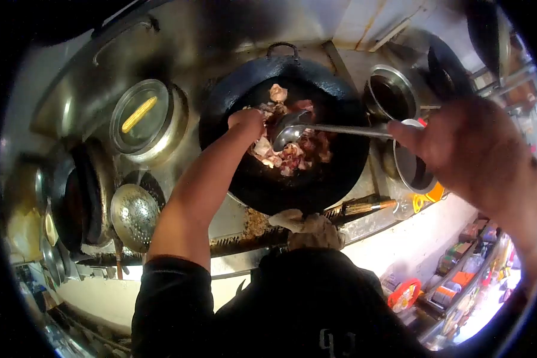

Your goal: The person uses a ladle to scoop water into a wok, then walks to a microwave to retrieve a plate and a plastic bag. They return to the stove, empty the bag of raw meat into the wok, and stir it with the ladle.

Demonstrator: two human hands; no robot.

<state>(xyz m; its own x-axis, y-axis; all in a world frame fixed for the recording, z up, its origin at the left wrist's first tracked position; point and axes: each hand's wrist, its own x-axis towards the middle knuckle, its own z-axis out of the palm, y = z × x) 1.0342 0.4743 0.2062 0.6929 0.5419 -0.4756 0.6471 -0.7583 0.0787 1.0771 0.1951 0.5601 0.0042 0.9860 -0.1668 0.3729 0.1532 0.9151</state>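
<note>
A large dark wok (340, 173) holds chunks of raw-looking meat (289, 160), some pale and some reddish. My right hand (459, 140), at the right, is closed round the long handle of a metal ladle (352, 129). The ladle's bowl rests among the meat near the wok's middle. From the left, my left hand (246, 123) reaches over the wok to the edge of the meat. Its fingers are turned away and hidden, so what they hold or touch cannot be made out.
Left of the wok stand a lidded pot (161, 140) with a yellow corn-cob-like item (139, 114) on top and a perforated strainer (135, 218). Two pots (392, 92) (409, 161) sit at the right. A crumpled cloth (313, 228) and a brush (370, 205) lie along the near edge.
</note>
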